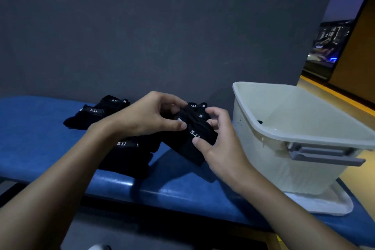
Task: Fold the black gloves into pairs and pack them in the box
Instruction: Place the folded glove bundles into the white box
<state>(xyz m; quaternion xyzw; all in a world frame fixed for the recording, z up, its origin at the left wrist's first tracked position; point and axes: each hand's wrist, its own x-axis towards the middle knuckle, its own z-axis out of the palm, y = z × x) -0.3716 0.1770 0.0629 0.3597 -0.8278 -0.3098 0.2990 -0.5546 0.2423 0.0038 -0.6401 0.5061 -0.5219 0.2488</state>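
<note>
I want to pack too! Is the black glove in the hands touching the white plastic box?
Apart. The head view shows blue bench padding between the held black glove and the white plastic box.

Single head-worn wide-angle view, forward and down, close over hands (182,128) at a blue bench (30,138).

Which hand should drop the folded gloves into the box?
Probably the right hand: it already grips the folded gloves and is next to the box. The left hand is farther away.
</note>
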